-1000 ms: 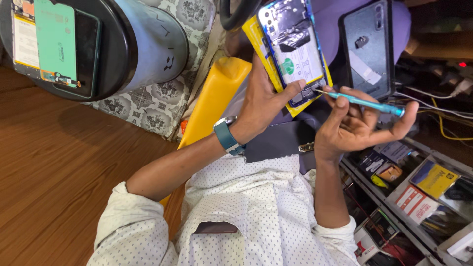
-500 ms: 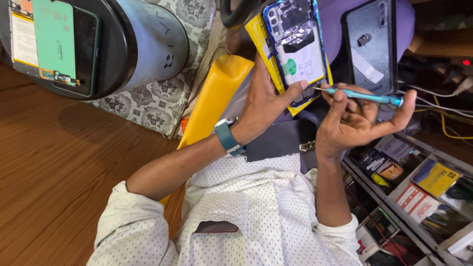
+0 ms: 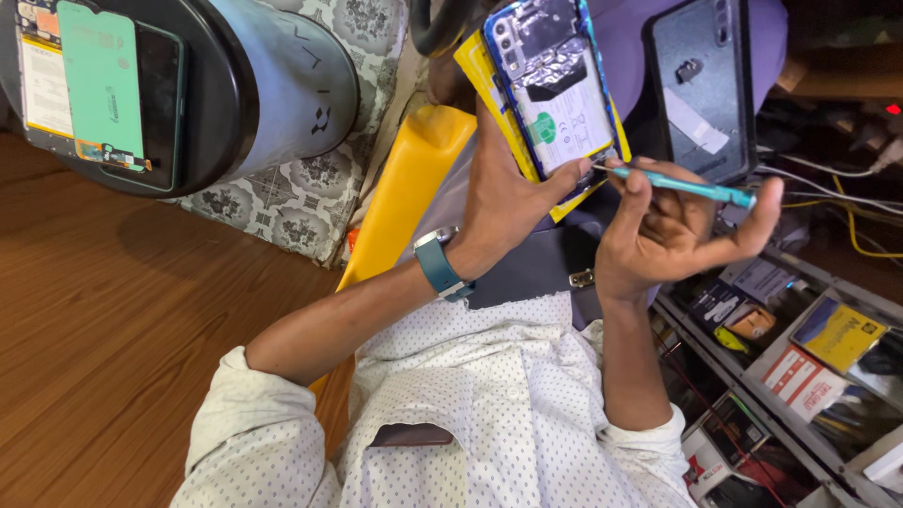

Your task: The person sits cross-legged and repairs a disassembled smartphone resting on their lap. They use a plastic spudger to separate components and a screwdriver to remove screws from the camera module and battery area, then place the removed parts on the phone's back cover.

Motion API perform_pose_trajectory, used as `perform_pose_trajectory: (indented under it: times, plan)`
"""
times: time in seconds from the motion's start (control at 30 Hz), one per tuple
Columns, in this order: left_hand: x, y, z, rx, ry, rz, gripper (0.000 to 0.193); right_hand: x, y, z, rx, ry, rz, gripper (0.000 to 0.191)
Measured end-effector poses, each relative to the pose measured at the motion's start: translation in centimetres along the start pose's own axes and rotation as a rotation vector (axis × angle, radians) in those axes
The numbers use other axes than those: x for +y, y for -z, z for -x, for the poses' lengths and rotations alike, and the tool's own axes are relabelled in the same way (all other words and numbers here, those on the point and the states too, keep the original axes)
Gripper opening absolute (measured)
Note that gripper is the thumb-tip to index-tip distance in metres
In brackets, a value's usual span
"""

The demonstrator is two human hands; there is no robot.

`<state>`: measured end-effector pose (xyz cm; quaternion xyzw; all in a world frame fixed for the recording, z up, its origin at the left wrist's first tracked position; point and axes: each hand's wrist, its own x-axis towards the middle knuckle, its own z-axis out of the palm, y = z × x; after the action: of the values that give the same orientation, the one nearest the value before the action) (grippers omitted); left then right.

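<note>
Teal screwdriver (image 3: 691, 187) pinched in your right hand (image 3: 658, 235) seems to meet the opened phone (image 3: 555, 89), at twelve o'clock in your closed left hand (image 3: 508, 202); slipping could gouge its battery.

Opened phone (image 3: 555, 94): top end cut by frame edge at 12 o'clock; lower end hidden behind my left hand (image 3: 503, 202). Tip of teal tool (image 3: 682, 186) too small to read. Round black stand (image 3: 141, 85) clipped at 10 o'clock. Shelf boxes (image 3: 828, 367) at 4 o'clock clipped, blurred.
</note>
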<state>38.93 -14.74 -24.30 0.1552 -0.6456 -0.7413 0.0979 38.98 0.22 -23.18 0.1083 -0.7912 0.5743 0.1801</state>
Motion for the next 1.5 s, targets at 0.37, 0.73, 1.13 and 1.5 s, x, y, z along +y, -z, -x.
perform_pose_trajectory:
  times: [0.37, 0.73, 1.13, 1.5]
  plan:
    - [-1.0, 0.4, 0.2, -0.109, 0.014, 0.218, 0.086, 0.3, -0.1, 0.3, 0.002, 0.03, -0.024, 0.084]
    - [-1.1, 0.2, 0.1, -0.099, 0.052, 0.262, 0.082, 0.1, -0.2, 0.2, -0.03, 0.04, -0.004, 0.08]
    - [-0.9, 0.2, -0.2, -0.064, 0.104, 0.248, 0.07, -1.7, -0.2, -4.0, -0.299, 0.463, 0.19, 0.08]
    - [-0.4, 0.1, -0.4, -0.036, 0.133, 0.321, 0.069, -2.8, 0.9, -6.5, -0.481, 0.4, 0.132, 0.078]
